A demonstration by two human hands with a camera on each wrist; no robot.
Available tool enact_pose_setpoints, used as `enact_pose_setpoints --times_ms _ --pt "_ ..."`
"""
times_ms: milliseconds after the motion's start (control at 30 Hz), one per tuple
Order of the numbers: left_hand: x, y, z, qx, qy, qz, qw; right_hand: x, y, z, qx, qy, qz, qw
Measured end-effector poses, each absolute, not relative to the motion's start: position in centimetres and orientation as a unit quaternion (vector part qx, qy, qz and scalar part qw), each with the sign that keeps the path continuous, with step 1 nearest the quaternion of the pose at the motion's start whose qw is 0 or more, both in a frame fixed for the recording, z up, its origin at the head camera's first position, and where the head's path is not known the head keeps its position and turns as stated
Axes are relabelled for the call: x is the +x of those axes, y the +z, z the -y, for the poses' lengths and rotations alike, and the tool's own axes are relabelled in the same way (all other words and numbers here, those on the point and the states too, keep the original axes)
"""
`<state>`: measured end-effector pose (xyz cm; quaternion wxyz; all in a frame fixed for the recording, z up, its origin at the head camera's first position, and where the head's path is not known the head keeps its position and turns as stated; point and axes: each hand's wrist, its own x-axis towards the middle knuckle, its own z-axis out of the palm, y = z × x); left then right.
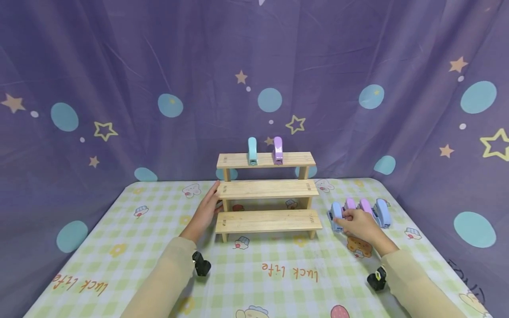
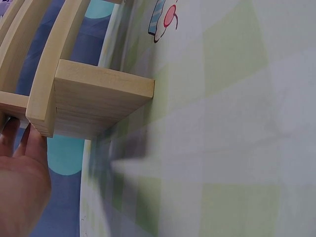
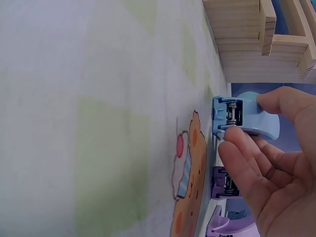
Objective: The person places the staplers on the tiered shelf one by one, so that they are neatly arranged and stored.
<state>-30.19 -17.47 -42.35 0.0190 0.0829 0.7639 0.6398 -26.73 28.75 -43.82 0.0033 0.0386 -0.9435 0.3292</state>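
My left hand [image 1: 206,210] is at the left side of a three-step wooden display stand [image 1: 266,189]. Its fairly straight fingers [image 2: 35,145] touch the wood by the middle step. With my right hand [image 1: 361,223] I pinch a light blue hole punch [image 3: 256,118], thumb on one side and fingertips on the other. This punch is upright at the left end of a row on the table, partly covered by the hand in the head view. Beside it stand a purple punch [image 1: 350,203], a second purple punch [image 1: 365,205] and another blue punch [image 1: 383,213].
On the stand's top step are a turquoise hole punch [image 1: 252,151] and a purple one [image 1: 278,151]. A checked cloth [image 1: 131,247] with printed pictures covers the table. Behind it hangs a purple curtain [image 1: 214,57] with stars and dots.
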Motion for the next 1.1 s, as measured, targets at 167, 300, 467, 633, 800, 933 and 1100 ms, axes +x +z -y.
enact_pose_setpoints --times_ms 167,300,467,633,800,933,1100 --pt "-30.2 -42.4 17.5 0.085 0.638 -0.765 0.017 -26.6 -43.5 -29.0 0.035 0.334 0.942 0.0" --pt "-30.2 -42.3 17.5 0.083 0.642 -0.762 0.019 -26.5 -42.8 -29.1 0.036 0.334 0.942 0.011" --pt "-29.8 -41.6 17.5 0.082 0.652 -0.753 0.034 -26.4 -41.8 -29.3 0.049 0.326 0.943 0.039" --pt "-29.0 -40.3 17.3 0.081 0.657 -0.748 0.048 -26.2 -40.8 -29.2 0.053 0.326 0.942 0.051" --pt "-29.5 -41.2 17.4 0.081 0.656 -0.749 0.044 -25.9 -39.6 -28.9 0.055 0.323 0.942 0.07" --pt "-30.0 -42.1 17.6 0.084 0.648 -0.756 0.03 -25.5 -38.3 -28.5 0.058 0.319 0.942 0.084" --pt "-30.0 -42.0 17.6 0.081 0.65 -0.755 0.031 -25.3 -36.9 -27.8 0.073 0.32 0.939 0.1"
